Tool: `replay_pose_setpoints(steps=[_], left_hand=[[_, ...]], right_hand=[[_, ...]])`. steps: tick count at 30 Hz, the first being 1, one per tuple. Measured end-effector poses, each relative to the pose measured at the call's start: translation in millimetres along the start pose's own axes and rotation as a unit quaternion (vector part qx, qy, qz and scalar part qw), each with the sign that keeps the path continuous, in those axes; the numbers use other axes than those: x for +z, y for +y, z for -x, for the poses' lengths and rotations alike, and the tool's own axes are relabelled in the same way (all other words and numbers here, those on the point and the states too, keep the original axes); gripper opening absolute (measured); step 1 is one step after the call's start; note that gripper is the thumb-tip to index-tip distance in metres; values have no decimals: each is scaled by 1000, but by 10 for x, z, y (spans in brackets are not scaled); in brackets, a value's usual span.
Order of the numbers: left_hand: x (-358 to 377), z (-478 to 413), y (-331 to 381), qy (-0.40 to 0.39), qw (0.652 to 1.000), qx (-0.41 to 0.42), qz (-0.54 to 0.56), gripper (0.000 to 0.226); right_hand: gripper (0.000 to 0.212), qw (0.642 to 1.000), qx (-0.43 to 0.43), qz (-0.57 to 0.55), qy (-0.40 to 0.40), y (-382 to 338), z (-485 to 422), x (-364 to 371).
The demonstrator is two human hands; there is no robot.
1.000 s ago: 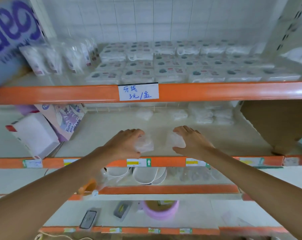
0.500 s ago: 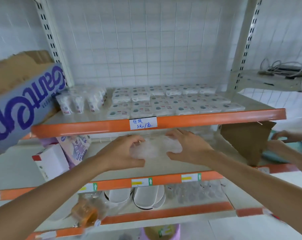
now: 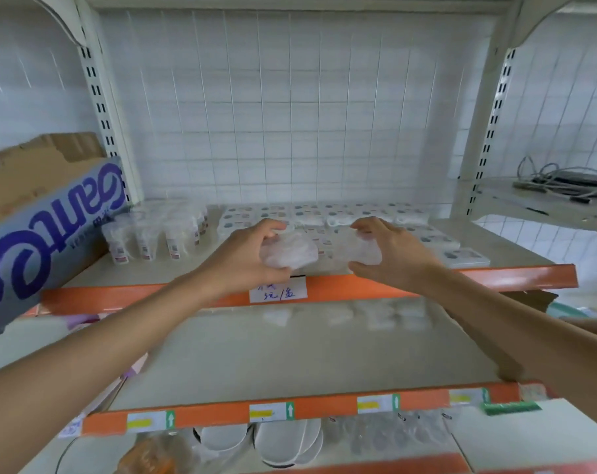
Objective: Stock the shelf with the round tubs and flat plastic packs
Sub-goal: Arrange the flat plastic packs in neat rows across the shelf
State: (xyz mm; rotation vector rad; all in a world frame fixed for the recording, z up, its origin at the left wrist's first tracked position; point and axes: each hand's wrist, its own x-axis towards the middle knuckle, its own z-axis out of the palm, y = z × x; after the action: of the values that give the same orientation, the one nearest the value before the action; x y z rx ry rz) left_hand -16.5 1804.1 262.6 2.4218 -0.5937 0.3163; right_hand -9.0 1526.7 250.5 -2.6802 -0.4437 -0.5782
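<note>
Fingers (image 3: pixel 271 227) of L hand (image 3: pixel 242 258) curl round a clear plastic item (image 3: pixel 290 251). R hand (image 3: pixel 398 256) grips a second clear item (image 3: pixel 358 249). Tub or pack: too blurred to tell. Both hover just above the price label (image 3: pixel 278 290), prob. paired for placing together. Behind the label: stocked flat packs (image 3: pixel 427 239). Left of it: wrapped tubs (image 3: pixel 160 234). The bare strip behind the label gives room, but the upper shelf (image 3: pixel 516 277) lip could snag.
</note>
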Motion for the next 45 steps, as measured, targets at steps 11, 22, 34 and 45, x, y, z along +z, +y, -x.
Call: replay_pose_setpoints(steps=[11,22,34,45], left_hand=[[321,-1067,-125,-6,1000,-2,-14,69],[520,-1648,-129,-36,999,-4,-21,70],[369,-1633,-339,-19,999,46,-2,70],[279,-1579,-386,79,989,-38,122,57]], right_hand=[[74,996,17,50,-74,784,-742,27],[83,988,-15,-22,-151,1106,-1067,11],[35,930,120,-312,-152,460,-1596,177],[28,874,123,-467,-52,302,-1611,412]])
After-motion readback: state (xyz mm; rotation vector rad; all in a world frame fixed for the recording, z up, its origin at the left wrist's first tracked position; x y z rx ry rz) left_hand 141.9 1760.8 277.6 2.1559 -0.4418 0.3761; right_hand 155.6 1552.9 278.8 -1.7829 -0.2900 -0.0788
